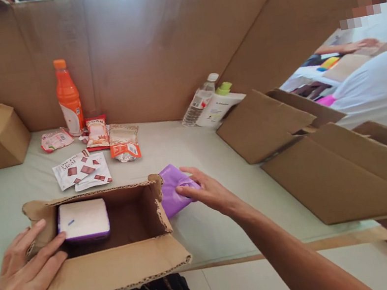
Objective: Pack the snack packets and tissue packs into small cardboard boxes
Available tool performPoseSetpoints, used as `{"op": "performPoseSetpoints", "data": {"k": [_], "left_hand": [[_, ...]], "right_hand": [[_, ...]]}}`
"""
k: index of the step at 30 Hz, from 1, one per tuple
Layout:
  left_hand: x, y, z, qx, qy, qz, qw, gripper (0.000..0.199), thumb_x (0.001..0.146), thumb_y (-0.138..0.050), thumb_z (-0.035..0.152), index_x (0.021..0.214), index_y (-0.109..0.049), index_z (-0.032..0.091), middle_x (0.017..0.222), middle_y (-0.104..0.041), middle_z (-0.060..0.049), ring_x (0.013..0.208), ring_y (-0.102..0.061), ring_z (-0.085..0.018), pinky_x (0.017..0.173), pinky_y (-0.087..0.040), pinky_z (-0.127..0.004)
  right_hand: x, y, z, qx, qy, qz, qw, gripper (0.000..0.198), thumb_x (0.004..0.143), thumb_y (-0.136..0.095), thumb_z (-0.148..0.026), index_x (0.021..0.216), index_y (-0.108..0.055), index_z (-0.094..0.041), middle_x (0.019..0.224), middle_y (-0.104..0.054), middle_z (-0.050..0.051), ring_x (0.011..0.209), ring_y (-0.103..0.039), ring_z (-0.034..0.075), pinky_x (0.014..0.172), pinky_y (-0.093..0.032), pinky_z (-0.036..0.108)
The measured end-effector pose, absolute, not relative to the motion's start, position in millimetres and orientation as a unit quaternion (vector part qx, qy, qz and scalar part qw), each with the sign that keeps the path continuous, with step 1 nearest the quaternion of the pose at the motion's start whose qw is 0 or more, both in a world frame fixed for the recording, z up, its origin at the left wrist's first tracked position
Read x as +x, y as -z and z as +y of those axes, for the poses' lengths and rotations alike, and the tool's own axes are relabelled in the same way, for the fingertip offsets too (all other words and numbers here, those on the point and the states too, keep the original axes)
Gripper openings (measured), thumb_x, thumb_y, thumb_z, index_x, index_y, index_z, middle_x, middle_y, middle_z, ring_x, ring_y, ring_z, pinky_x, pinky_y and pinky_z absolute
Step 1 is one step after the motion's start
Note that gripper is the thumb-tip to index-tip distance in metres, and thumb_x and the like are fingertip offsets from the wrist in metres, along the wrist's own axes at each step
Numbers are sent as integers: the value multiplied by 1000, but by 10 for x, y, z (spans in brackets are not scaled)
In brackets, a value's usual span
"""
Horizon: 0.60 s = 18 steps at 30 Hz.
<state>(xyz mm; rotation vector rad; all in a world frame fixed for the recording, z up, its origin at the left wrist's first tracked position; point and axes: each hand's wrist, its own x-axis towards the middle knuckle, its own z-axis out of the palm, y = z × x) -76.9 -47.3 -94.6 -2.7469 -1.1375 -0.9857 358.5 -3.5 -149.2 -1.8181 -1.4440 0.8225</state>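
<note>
An open cardboard box (118, 268) stands at the table's front edge, its front flap folded outward. My left hand (26, 279) grips its left end, with the fingers reaching over the edge and the thumb hidden. One fingertip touches a white block with a purple lower edge (84, 219), which sits in the left part of the box. Just outside the box's right end, my right hand (201, 191) is closed on a purple plastic-wrapped pack (174, 188), thumb on top. The pack's left edge is against or behind the box wall; I cannot tell which.
Behind the box lie white sachets (83, 170), snack packets (97, 132) and an orange drink bottle (68, 99). A clear bottle (197, 104) and a white tube (219, 108) lean at the back. Cardboard boxes (344, 173) flank the right, another (1, 136) the left. A person (385, 86) is at right.
</note>
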Motion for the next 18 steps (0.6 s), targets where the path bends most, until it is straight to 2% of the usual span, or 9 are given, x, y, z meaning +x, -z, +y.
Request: {"op": "performPoseSetpoints", "data": {"k": [2, 4, 7, 9, 11, 14, 16, 18], "left_hand": [[-753, 944, -482, -881, 303, -361, 21, 32, 83, -58, 11, 111, -66, 23, 126, -74, -10, 145, -44, -38, 114, -39, -66], [-745, 943, -487, -885, 294, -361, 21, 31, 81, -59, 11, 108, -66, 22, 126, -73, -10, 145, -43, -39, 115, -39, -65], [-730, 940, -485, -882, 295, -367, 15, 32, 79, -58, 9, 106, -65, 24, 126, -73, -7, 145, -44, -37, 115, -39, -64], [-725, 946, -478, -880, 302, -367, 11, 33, 78, -58, 9, 106, -65, 25, 126, -73, -6, 145, -44, -37, 116, -39, -65], [-725, 959, -467, -880, 307, -364, 10, 34, 77, -59, 8, 106, -65, 24, 126, -73, -7, 145, -43, -38, 116, -38, -65], [-726, 979, -456, -882, 306, -358, 16, 34, 75, -57, 7, 104, -66, 22, 121, -74, -8, 143, -44, -40, 116, -37, -67], [-720, 984, -459, -883, 303, -357, 25, 31, 75, -56, 7, 101, -67, 20, 117, -75, -9, 141, -45, -40, 115, -36, -67], [-707, 987, -469, -880, 303, -363, 31, 28, 74, -55, 7, 97, -67, 18, 114, -75, -10, 138, -46, -40, 116, -36, -65]], "right_hand": [[3598, 1343, -110, -693, -315, -535, 366, 80, 70, -76, -61, 136, -54, -22, 108, -73, 13, 98, -72, 36, 89, -56, 58], [3572, 1100, -256, -674, -245, -527, 456, 75, 71, -78, -56, 137, -55, -28, 116, -71, 12, 104, -70, 39, 93, -54, 62], [3411, 692, -520, -577, -127, -537, 602, 53, 85, -67, -51, 137, -57, -42, 133, -64, 7, 123, -63, 39, 106, -47, 64], [3224, 513, -647, -517, -95, -568, 634, 47, 92, -59, -48, 138, -57, -45, 135, -63, 5, 128, -60, 39, 108, -46, 63], [3002, 455, -691, -489, -91, -620, 607, 51, 92, -61, -49, 142, -55, -44, 136, -63, 6, 127, -60, 39, 105, -50, 62], [2692, 505, -607, -449, -98, -726, 512, 70, 89, -69, -46, 153, -41, -37, 141, -59, 10, 125, -61, 36, 99, -56, 56], [2557, 525, -506, -410, -66, -795, 442, 78, 89, -70, -38, 157, -32, -33, 143, -57, 13, 127, -60, 34, 99, -56, 51], [2506, 487, -425, -383, -9, -845, 373, 77, 90, -67, -28, 157, -31, -30, 140, -59, 13, 126, -60, 32, 101, -54, 48]]}}
